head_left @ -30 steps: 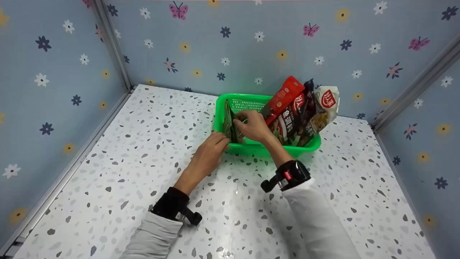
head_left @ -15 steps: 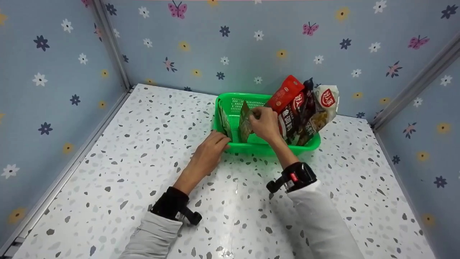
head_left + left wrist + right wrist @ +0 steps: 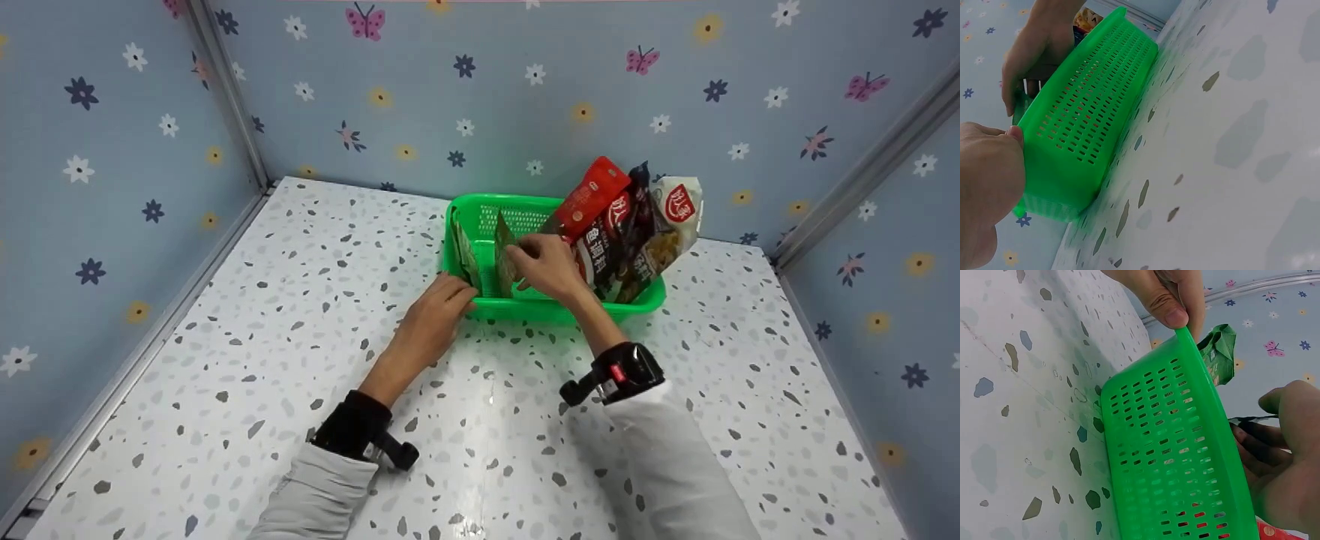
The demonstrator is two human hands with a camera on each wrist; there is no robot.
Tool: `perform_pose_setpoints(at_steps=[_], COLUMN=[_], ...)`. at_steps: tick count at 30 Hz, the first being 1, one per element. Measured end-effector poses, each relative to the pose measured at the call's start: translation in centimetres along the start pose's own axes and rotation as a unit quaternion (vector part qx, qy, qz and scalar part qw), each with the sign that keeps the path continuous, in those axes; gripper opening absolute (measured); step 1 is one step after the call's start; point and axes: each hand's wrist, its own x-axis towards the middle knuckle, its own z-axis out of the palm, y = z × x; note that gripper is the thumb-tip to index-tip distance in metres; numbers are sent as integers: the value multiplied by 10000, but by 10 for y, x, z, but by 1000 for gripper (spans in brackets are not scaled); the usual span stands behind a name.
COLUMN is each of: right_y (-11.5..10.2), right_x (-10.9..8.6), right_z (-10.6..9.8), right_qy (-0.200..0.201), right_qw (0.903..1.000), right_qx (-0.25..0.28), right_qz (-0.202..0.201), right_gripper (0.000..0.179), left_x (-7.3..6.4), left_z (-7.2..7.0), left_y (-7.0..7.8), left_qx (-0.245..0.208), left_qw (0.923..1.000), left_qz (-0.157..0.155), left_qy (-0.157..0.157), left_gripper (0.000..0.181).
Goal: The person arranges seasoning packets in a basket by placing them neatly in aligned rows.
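Observation:
My left hand (image 3: 435, 311) pinches the near left corner of a green plastic basket (image 3: 540, 307), thumb outside the rim and fingers over it. Inside the basket, my right hand (image 3: 551, 262) holds the edge of a flat green-brown packet (image 3: 504, 259) that stands upright. In the right wrist view its dark edge (image 3: 1252, 419) shows between thumb and curled fingers; most of it is hidden there by the basket wall. Another green packet (image 3: 463, 251) leans on the basket's left wall; its crinkled top (image 3: 1221, 354) rises above the rim in the right wrist view.
A red packet (image 3: 592, 199), a dark seasoning packet (image 3: 596, 251) with Chinese lettering and a white-topped packet (image 3: 675, 206) lean together in the basket's right side. The basket stands on a speckled white table (image 3: 337, 262), near the flowered back wall (image 3: 420, 75).
One packet has parted from the green packets at the left wall and moved right with my right hand, which then shifts slightly back left. My left hand stays on the rim.

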Motion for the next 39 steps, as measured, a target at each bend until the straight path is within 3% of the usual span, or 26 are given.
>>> perform_pose_setpoints(at_steps=[3, 8, 16, 19, 22, 25, 30, 34, 39], right_y=[-3, -8, -14, -11, -7, -3, 0, -1, -1], right_x=[1, 4, 6, 4, 1, -3, -13, -18, -21], right_z=[5, 18, 27, 22, 16, 9, -1, -10, -19], right_qy=[-338, -380, -543, -522, -163, 722, 2004, 2201, 1886], right_qw=[9989, 9966, 9955, 9973, 9992, 9974, 9761, 9679, 9667], right_qx=[-223, -560, -455, -44, 195, -70, -470, -561, -412], right_qz=[-254, -479, -634, -506, -308, -17, 697, 1073, 1682], right_gripper=[27, 21, 26, 35, 36, 30, 33, 43, 54], left_x=[0, 0, 0, 1, 1, 0, -2, -2, 0], left_z=[0, 0, 1, 0, 0, 0, 0, 0, 0], left_y=[-1, 0, 2, 2, 1, 1, 1, 1, 2], left_qx=[19, 71, 61, 31, 55, 52, -66, -87, -67], left_qw=[10000, 10000, 10000, 10000, 10000, 10000, 10000, 9999, 9999], left_qz=[29, 29, 3, -2, 8, 1, 29, -20, -82], left_qy=[30, 3, -52, -52, -43, -38, -47, -53, -40], left_gripper=[19, 20, 18, 19, 20, 21, 21, 21, 20])
